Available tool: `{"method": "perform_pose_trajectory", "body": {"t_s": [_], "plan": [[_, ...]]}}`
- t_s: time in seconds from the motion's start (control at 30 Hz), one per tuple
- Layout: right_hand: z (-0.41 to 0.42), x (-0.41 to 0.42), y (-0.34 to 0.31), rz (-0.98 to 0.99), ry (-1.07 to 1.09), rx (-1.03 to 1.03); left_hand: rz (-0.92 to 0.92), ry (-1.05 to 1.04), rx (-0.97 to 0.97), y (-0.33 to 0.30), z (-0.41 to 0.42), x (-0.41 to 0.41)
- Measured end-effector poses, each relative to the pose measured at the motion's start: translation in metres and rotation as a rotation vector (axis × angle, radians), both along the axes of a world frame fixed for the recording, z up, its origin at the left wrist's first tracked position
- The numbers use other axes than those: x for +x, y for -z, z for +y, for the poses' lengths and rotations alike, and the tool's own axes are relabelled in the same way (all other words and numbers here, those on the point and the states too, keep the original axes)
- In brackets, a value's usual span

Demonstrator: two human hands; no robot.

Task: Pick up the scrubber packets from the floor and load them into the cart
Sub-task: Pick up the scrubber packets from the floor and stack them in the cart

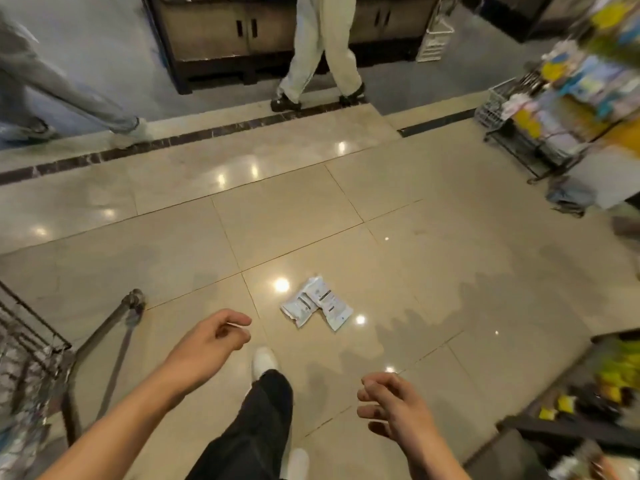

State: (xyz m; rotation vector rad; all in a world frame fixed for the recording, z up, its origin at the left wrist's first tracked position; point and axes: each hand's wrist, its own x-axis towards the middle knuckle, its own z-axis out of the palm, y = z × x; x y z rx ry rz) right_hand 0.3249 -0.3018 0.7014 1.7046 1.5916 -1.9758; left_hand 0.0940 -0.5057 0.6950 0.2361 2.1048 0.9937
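Observation:
Two white scrubber packets lie overlapping on the beige tiled floor, just ahead of my feet. My left hand hangs in the air to the left of them, fingers loosely curled and holding nothing. My right hand hovers lower right of the packets, fingers also loosely curled and empty. The wire cart stands at the left edge, its handle bar reaching toward my left hand.
A wire display rack with colourful goods stands at the upper right, and a shelf of goods at the lower right. Two people walk past a dark wooden counter at the top. My white shoe steps forward.

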Motion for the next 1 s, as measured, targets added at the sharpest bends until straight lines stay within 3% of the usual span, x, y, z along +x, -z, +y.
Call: {"method": "perform_pose_trajectory", "body": {"t_s": [0.3, 0.5, 0.67, 1.0], "plan": [[0.104, -0.096, 0.042, -0.095, 0.024, 0.075, -0.140, 0.035, -0.032, 0.052, 0.129, -0.104], [0.153, -0.180, 0.123, -0.137, -0.017, 0.090, -0.133, 0.137, -0.165, 0.126, 0.199, -0.174], [0.199, -0.226, 0.246, -0.185, -0.105, 0.094, -0.170, 0.215, -0.265, 0.240, 0.241, -0.210], [0.273, -0.293, 0.628, -0.193, -0.444, 0.189, -0.273, 0.254, -0.367, 0.606, 0.281, -0.258]]}}
